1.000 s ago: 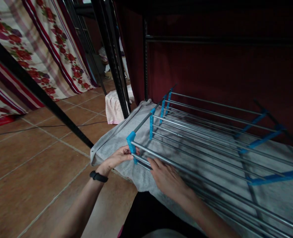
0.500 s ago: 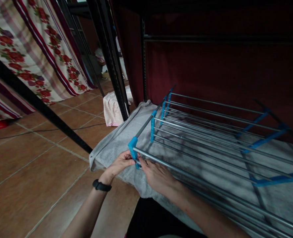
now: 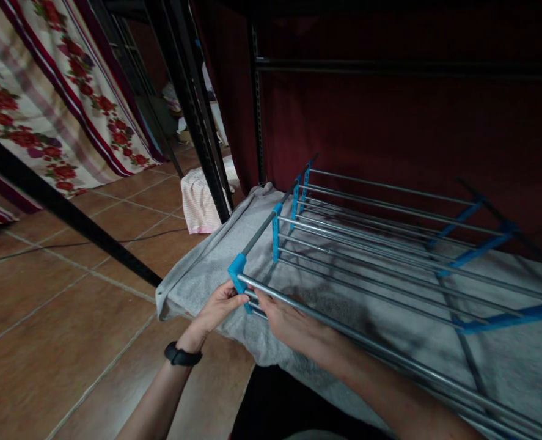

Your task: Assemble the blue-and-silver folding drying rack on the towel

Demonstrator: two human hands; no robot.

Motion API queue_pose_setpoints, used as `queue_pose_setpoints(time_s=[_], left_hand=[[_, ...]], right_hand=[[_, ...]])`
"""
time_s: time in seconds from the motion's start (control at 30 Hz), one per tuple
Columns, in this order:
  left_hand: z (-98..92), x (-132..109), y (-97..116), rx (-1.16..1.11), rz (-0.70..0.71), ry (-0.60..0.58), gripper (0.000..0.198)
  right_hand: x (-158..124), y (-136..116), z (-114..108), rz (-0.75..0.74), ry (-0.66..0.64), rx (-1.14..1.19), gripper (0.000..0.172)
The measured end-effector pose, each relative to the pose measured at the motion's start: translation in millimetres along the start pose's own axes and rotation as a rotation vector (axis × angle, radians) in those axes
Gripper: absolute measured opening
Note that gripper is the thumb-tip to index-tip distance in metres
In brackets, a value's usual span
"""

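Note:
A folded drying rack (image 3: 380,244) of grey metal rods and blue plastic brackets lies flat on a grey towel (image 3: 206,269) on the tiled floor. My left hand (image 3: 218,305), with a black band on its wrist, pinches the near blue corner bracket (image 3: 238,272) from the left. My right hand (image 3: 289,321) is closed around the rods just right of that corner, fingers curled under the front rod.
Black metal bed-frame posts (image 3: 192,116) rise behind the rack. A diagonal black bar (image 3: 69,214) crosses the floor at left. A pink-white cloth (image 3: 200,198) lies by a post. Floral curtain (image 3: 46,104) hangs at left; dark red fabric (image 3: 390,122) behind.
My right hand slid left along the rods toward the corner bracket and closed on them. The left hand stayed on the bracket. The view shifted slightly right.

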State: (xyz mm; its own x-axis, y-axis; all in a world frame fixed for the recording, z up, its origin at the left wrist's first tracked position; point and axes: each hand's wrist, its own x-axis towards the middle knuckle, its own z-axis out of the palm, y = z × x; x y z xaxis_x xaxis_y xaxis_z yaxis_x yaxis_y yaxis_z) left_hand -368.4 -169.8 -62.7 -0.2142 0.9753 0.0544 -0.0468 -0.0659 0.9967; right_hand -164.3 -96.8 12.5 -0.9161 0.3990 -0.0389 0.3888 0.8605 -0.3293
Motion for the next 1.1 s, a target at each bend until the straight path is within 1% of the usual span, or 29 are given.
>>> queue_pose_setpoints(time_s=[0.07,0.2,0.27,0.4,0.53,0.67,0.8,0.97,1.1], left_hand=[[1.6,0,0,0.002,0.013,0.015,0.033],[5.2,-1,-2,-0.011,0.023,-0.008,0.032],[6.9,-3,-2,0.011,0.024,-0.013,0.034],[9.6,-8,0,0.134,0.002,0.012,0.042],[13.9,-13,7,0.274,-0.017,0.02,0.053],[20.8,-16,15,0.381,-0.007,0.017,0.058],[25.6,-18,16,0.391,0.004,0.038,0.06],[28.0,-20,12,0.403,0.008,0.07,0.061],[28.4,-20,12,0.403,0.008,0.058,0.062]], right_hand=[[-3,-2,-4,-0.009,0.036,0.003,0.045],[-9,-4,-11,-0.03,0.118,0.03,0.039],[-10,-5,-13,-0.036,0.119,0.046,0.037],[-8,-6,-15,-0.045,0.097,0.029,0.039],[-6,-4,-10,-0.043,0.093,0.006,0.043],[-6,-1,-4,-0.037,0.109,0.061,0.048],[-5,0,-5,-0.032,0.123,0.123,0.043],[-1,1,-1,-0.009,0.101,0.137,0.051],[4,3,4,0.006,0.093,0.197,0.047]])
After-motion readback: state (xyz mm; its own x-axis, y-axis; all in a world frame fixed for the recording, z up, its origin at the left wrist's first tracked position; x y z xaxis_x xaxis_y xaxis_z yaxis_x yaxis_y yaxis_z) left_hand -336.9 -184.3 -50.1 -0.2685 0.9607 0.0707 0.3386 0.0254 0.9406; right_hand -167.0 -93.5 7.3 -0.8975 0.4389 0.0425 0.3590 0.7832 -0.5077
